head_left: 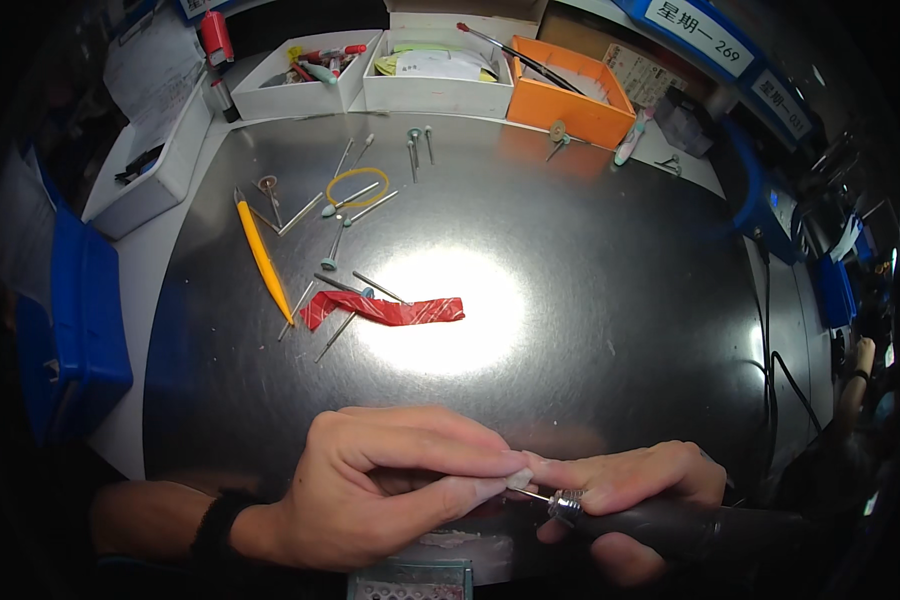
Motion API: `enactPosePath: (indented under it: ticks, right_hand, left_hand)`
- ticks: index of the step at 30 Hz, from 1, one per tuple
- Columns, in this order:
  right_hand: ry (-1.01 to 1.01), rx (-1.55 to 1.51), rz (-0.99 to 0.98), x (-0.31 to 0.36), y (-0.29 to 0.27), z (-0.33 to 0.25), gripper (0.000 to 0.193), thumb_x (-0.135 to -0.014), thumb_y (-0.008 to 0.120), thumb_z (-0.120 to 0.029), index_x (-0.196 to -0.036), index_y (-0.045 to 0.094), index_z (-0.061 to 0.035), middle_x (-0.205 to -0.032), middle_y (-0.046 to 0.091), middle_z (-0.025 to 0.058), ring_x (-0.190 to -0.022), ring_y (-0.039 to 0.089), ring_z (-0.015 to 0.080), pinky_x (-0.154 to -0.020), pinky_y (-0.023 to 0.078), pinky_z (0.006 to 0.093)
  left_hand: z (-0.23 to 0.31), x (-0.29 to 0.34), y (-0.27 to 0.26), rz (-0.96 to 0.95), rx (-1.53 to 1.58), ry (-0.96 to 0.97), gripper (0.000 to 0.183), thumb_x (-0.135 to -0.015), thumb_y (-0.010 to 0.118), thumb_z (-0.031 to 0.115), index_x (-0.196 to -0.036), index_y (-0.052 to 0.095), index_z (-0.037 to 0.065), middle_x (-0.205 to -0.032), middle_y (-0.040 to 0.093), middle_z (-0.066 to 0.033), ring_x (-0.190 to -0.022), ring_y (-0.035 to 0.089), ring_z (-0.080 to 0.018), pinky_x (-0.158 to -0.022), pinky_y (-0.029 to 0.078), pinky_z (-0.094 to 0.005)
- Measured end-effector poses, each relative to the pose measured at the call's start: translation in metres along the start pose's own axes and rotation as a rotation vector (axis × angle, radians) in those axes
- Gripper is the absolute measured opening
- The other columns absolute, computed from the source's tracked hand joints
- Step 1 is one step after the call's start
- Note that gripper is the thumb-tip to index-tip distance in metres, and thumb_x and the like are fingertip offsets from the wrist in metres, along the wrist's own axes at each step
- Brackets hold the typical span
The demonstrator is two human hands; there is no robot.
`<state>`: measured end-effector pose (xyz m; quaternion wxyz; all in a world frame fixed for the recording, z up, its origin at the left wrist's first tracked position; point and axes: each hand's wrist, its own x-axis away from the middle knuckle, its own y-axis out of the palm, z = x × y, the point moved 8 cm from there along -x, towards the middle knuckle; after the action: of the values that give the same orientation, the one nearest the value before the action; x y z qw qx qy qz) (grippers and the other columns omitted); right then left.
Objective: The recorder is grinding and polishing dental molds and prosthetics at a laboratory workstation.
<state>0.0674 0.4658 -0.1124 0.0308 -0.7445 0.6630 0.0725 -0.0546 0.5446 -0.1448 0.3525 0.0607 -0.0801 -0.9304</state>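
Observation:
At the near edge, my left hand (370, 480) is closed, pinching a small off-white piece (519, 479) between thumb and fingertips; it looks like a dental crown. My right hand (655, 480) wraps round a dark rotary handpiece (660, 524) with a ridged metal nose (566, 506). From that nose a thin metal bur shank (534, 495) reaches to the off-white piece. The bur's tip is hidden at the piece. My right index fingertip meets my left fingertips there. Below my hands lies a teal-rimmed tray (410, 570), partly cut off by the lower edge.
On the dark metal mat (610, 270) lie a red strip (410, 311), a yellow pencil-like tool (261, 258), a yellow rubber band (385, 190) and several burs (335, 245). Behind stand white boxes (440, 97) and an orange box (570, 105). Blue bins (80, 310) and a cable (770, 350) flank it.

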Motion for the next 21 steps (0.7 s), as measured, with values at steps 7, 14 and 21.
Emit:
enactPosePath:
  ticks: [7, 14, 21]
  right_hand:
    - [-0.386, -0.002, -0.034, 0.000, -0.008, 0.009, 0.026, -0.081, 0.057, -0.001, -0.103, 0.049, 0.0076, -0.103, 0.058, 0.0344, -0.079, 0.063, 0.0184, -0.069, 0.052, 0.0270]
    - [-0.242, -0.067, -0.086, -0.001, -0.006, 0.011, 0.026, -0.081, 0.058, -0.003, -0.103, 0.047, 0.0061, -0.105, 0.054, 0.0382, -0.089, 0.063, 0.0236, -0.073, 0.052, 0.0297]
    - [-0.445, -0.061, -0.123, 0.004, -0.005, 0.008, 0.030, -0.082, 0.058, -0.003, -0.106, 0.041, 0.0041, -0.100, 0.056, 0.0361, -0.087, 0.063, 0.0272, -0.080, 0.051, 0.0354]
  left_hand:
    - [0.000, 0.000, 0.000, 0.023, 0.015, -0.002, 0.019, -0.074, 0.062, -0.013, -0.091, 0.067, -0.005, -0.092, 0.065, -0.0182, -0.083, 0.065, -0.0198, -0.076, 0.052, -0.0263]
    - [-0.001, 0.003, 0.005, -0.046, 0.185, -0.017, 0.020, -0.082, 0.056, -0.008, -0.102, 0.062, -0.006, -0.105, 0.061, -0.0167, -0.091, 0.062, -0.0181, -0.081, 0.051, -0.0255]
    - [-0.005, 0.003, 0.008, -0.070, 0.248, -0.069, 0.020, -0.084, 0.054, -0.007, -0.104, 0.060, -0.006, -0.104, 0.060, -0.0154, -0.093, 0.062, -0.0182, -0.082, 0.051, -0.0258]
